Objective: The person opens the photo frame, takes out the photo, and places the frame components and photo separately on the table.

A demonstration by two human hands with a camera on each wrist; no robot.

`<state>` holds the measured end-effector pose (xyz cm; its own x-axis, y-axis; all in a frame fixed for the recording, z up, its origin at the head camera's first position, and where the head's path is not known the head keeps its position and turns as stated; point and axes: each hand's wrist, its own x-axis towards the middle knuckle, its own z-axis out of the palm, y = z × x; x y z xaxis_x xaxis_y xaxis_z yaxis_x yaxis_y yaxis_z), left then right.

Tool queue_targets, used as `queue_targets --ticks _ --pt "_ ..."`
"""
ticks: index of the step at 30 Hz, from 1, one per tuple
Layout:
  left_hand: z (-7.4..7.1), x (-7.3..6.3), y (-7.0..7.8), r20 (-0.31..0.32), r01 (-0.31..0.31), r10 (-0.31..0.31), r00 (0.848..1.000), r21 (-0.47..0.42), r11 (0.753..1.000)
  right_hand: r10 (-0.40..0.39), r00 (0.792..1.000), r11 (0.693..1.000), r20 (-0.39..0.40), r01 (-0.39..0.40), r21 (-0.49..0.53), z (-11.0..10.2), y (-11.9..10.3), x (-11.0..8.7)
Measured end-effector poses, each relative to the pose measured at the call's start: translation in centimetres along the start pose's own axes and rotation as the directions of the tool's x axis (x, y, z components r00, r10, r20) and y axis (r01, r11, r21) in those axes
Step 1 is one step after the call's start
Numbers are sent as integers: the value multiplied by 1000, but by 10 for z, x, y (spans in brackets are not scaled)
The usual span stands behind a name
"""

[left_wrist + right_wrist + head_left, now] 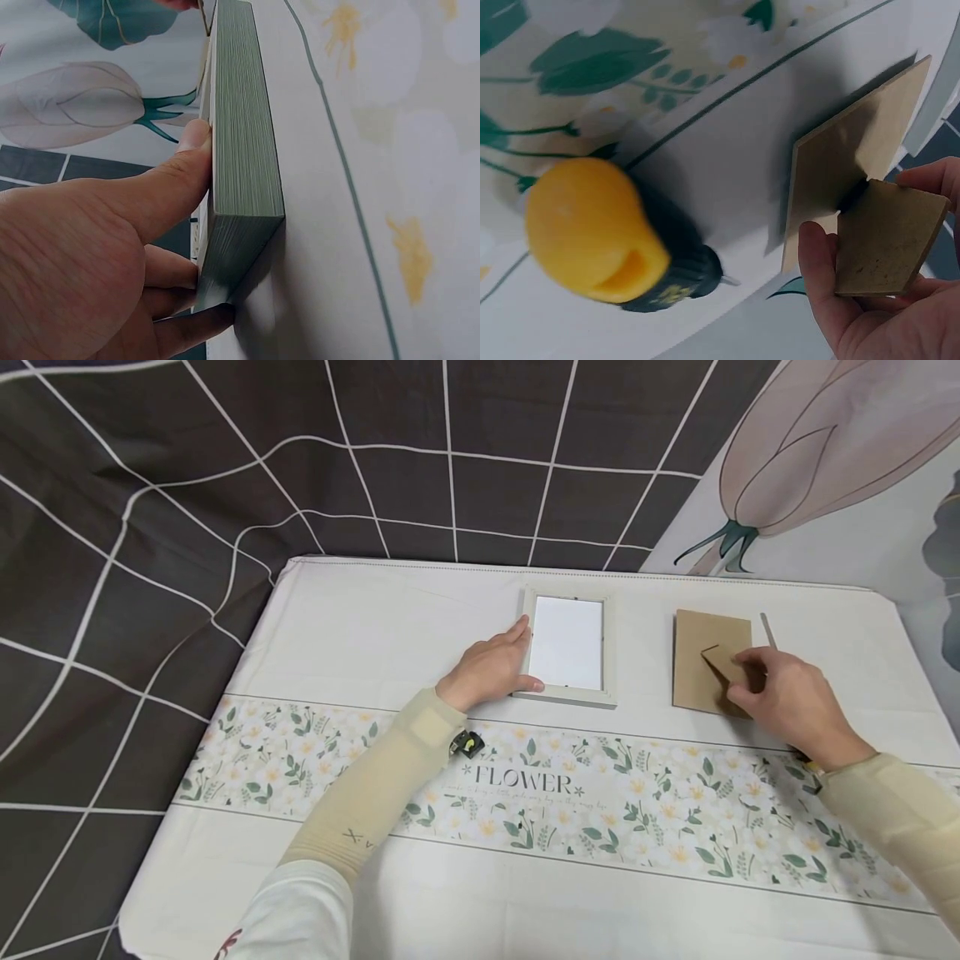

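A white picture frame (610, 652) lies on the table with a white sheet (566, 643) showing inside it. My left hand (491, 668) holds the frame's near left corner, thumb at the near edge and fingers along the left side. To the right of the frame lies a brown backing board (690, 672). My right hand (787, 693) pinches the board's stand flap (892, 240) between thumb and fingers. This flap is tilted up from the board, still joined at its hinge. Behind my right hand, a thin grey strip (768, 631) lies on the cloth.
A stubby screwdriver (607, 232) with a yellow and black handle lies near my right wrist. A white cloth (390, 610) with a floral band covers the table. A dark grid curtain (495, 493) hangs behind and to the left.
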<state>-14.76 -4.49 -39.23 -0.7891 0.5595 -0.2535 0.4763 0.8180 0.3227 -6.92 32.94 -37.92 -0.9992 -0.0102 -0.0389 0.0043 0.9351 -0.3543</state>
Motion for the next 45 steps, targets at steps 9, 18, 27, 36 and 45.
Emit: queue_targets --ticks 9,18,27,36,45 --pt "0 0 -1 0 -2 2 1000 1 1000 48 998 999 27 -47 -12 1 7 -1" --pt "0 0 0 7 -4 4 1000 -16 1000 59 997 998 40 -59 -14 2 12 0" --pt "0 0 0 9 -1 1 1000 -18 1000 84 992 996 92 -82 -27 4 15 0" --pt "1 0 -1 5 -2 2 1000 -11 1000 36 994 999 101 -31 -44 7 17 -5" --pt "0 -1 0 -2 -8 8 1000 -4 1000 -19 998 998 59 23 -65 12 20 -5"
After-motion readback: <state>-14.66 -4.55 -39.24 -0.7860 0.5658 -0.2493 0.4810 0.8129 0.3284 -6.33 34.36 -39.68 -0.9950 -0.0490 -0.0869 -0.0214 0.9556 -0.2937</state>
